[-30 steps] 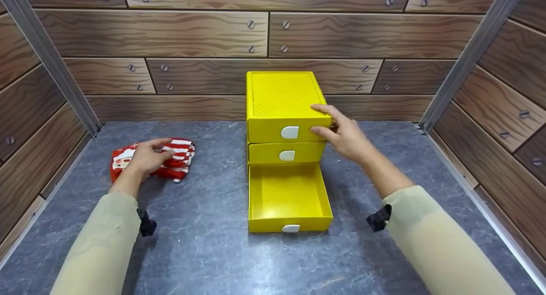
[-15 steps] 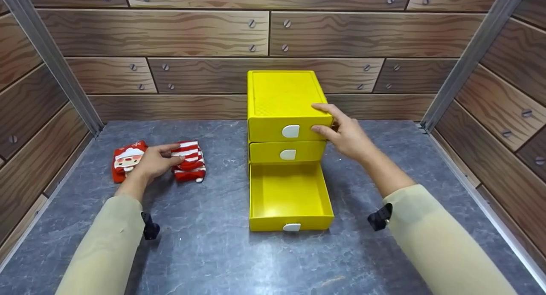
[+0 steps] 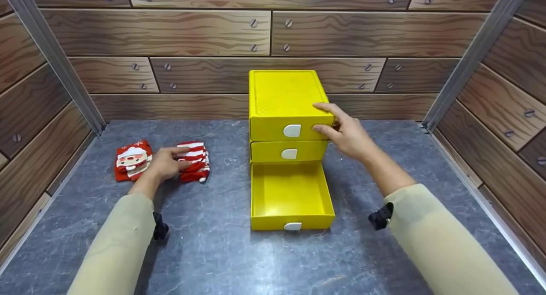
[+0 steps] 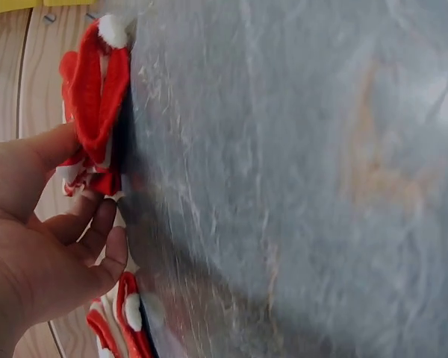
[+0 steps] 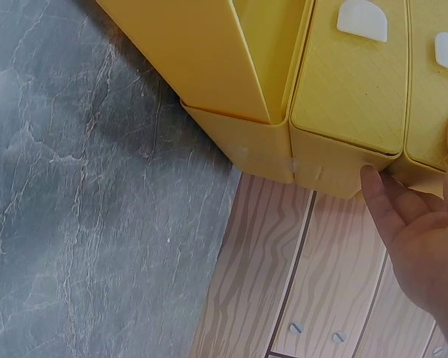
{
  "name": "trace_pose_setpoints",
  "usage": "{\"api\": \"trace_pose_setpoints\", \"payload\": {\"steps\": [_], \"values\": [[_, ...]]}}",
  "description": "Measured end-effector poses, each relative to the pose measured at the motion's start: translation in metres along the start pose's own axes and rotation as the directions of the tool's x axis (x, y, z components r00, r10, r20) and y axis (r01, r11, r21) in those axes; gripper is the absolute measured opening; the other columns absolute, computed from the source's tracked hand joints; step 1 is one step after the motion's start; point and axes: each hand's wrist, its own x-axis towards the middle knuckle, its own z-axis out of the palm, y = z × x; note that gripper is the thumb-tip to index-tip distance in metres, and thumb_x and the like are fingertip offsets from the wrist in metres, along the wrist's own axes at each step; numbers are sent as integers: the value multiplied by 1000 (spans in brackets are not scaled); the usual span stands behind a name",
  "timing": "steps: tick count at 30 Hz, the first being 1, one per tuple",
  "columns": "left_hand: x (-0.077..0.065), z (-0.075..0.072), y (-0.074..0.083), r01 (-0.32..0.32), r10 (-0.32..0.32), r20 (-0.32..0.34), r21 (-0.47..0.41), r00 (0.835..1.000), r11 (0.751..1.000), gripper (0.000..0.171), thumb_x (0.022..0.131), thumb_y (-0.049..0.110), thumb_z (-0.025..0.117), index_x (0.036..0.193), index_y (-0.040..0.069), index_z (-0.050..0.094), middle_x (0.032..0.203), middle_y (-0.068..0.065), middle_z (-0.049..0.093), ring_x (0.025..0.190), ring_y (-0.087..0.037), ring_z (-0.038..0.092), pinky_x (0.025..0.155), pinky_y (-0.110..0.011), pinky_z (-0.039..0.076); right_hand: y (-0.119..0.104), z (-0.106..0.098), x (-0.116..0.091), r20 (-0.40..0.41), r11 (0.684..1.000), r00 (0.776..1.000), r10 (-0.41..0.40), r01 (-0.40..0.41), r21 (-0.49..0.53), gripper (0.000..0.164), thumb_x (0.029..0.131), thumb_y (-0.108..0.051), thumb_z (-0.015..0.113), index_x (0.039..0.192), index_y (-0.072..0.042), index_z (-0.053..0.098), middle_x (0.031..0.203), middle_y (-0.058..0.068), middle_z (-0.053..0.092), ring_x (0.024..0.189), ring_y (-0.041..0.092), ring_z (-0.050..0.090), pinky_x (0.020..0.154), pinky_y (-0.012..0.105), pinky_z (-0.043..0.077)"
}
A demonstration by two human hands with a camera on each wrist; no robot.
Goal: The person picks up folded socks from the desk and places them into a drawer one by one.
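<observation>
My left hand (image 3: 165,163) pinches a folded red-and-white striped sock (image 3: 196,160) with white pom-poms, low over the table left of the middle. In the left wrist view, the folded sock (image 4: 101,97) stands on edge between the fingers. A second folded red sock (image 3: 130,160) with a Santa face lies behind that hand, farther left. My right hand (image 3: 347,135) holds the top right corner of a yellow three-drawer unit (image 3: 283,90), thumb on the top drawer's front. The bottom drawer (image 3: 286,192) is pulled out and has nothing in it.
The unit stands on a grey marbled table (image 3: 213,252), near the back wall (image 3: 192,75) with its wood-plank print. Similar plank walls rise at both sides, with metal posts (image 3: 465,69) in the corners. White tabs (image 3: 289,154) serve as drawer handles.
My left hand has moved right, and the striped sock has slid away from the Santa sock, opening a gap between them. The right hand stays on the drawer unit.
</observation>
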Motion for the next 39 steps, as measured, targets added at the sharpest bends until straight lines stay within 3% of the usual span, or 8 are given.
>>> {"api": "trace_pose_setpoints", "payload": {"steps": [5,8,19,21,25,29,34,39], "values": [[-2,6,5,-24,25,-15,49,1000,998,52,100,9,67,152,5,58,153,-31,51,129,-37,48,108,-45,40,-1,0,-1,-7,1000,1000,-6,6,-7,59,105,-41,66,160,-35,46,128,18,69,104,29,67,83,42,54],[-4,8,7,-21,23,-24,49,999,999,51,102,8,66,152,7,59,154,-31,50,137,-37,46,116,-48,37,0,0,0,-9,1000,1000,-8,8,-8,58,105,-41,67,159,-35,47,127,17,69,104,28,67,82,42,55],[-11,15,4,-46,44,-33,-53,998,998,48,101,3,65,148,13,64,161,-25,44,145,-36,41,120,-52,34,1,2,-1,-14,1000,1000,-9,9,-11,57,105,-39,67,159,-35,48,128,18,69,105,29,67,83,43,55],[-13,15,5,-54,53,-21,-75,998,996,49,101,1,63,148,15,65,161,-24,44,141,-34,44,115,-49,38,1,2,-1,-14,1000,1000,-8,8,-13,57,105,-40,67,159,-34,47,129,18,69,106,29,67,83,43,55],[-18,15,9,-54,55,6,-125,998,991,47,104,0,59,147,17,66,160,-21,45,121,-29,50,93,-35,46,0,1,-1,-15,1000,1000,6,-7,-18,57,105,-41,66,159,-36,47,130,17,68,107,29,67,85,44,56],[-24,15,12,-75,73,-18,-151,997,986,43,103,0,60,143,13,69,150,-21,54,107,-25,54,76,-23,46,-1,1,-1,-13,1000,1000,19,-19,-7,58,104,-42,66,159,-38,46,132,16,67,109,28,67,87,44,56],[-35,14,21,-137,129,-61,-155,990,978,41,101,0,66,141,7,69,136,-25,64,107,-25,60,74,-18,50,-1,1,-1,4,1000,1000,17,-17,14,59,105,-42,66,160,-36,45,135,17,65,114,29,67,89,45,57],[-50,10,33,-146,145,-19,-163,989,976,43,103,7,68,146,11,66,142,-26,60,112,-28,60,76,-22,53,-2,1,-2,-2,1000,1000,24,-24,11,59,105,-42,66,160,-37,45,137,16,64,115,29,67,90,45,57]]}}
